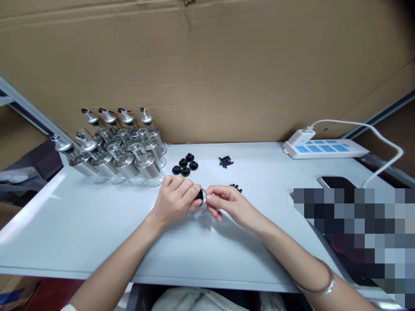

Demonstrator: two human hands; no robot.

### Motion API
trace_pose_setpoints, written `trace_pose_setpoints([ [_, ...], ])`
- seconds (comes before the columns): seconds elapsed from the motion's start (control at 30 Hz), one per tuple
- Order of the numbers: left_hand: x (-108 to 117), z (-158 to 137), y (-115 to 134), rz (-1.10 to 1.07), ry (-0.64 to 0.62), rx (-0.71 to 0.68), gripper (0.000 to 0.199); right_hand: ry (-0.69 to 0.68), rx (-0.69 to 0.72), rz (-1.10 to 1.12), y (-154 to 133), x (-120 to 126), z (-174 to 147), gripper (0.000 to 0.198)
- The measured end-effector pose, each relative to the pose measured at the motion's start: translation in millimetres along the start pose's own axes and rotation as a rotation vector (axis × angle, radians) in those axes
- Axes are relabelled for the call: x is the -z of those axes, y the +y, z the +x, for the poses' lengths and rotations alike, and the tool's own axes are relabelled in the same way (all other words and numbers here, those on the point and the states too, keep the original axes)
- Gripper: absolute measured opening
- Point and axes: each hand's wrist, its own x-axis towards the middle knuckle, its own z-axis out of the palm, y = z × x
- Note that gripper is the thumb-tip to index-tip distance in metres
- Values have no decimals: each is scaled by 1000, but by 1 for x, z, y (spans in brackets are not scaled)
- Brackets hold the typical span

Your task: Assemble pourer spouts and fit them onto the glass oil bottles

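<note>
My left hand [180, 196] is wrapped round a bottle pour spout [204, 197], whose black stopper part and silver collar show between my hands. The fingers of my right hand [228, 199] pinch the spout's silver end, and its tip is hidden by them. Just beyond my left hand lie several round black rubber stoppers [185, 165]. Small black caps [236, 188] sit behind my right hand, partly covered by it. Farther back is a small pile of thin black pieces [225, 162].
Several glass bottles with steel sleeves [125, 160] stand at the left, some topped with pour spouts [108, 116]. On the right are a white power strip [324, 149], a plugged-in charger [301, 137] with a cable, and a phone [339, 183]. A cardboard wall [220, 77] rises behind the white table [97, 224].
</note>
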Motion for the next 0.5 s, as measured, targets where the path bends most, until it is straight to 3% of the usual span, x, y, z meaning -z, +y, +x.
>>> trace_pose_setpoints([
  [0.23, 1, -3, 3, -21, 81, 39, 53, 101, 136, -300, -3, -13, -10, 25],
  [0.4, 0, -2, 3, -125, 51, 71, 50, 106, 167, -381, -1, -13, -13, 24],
  [0.5, -3, -3, 4, -228, 34, 149, 48, 156, 268, -513, 0, -12, -12, 22],
])
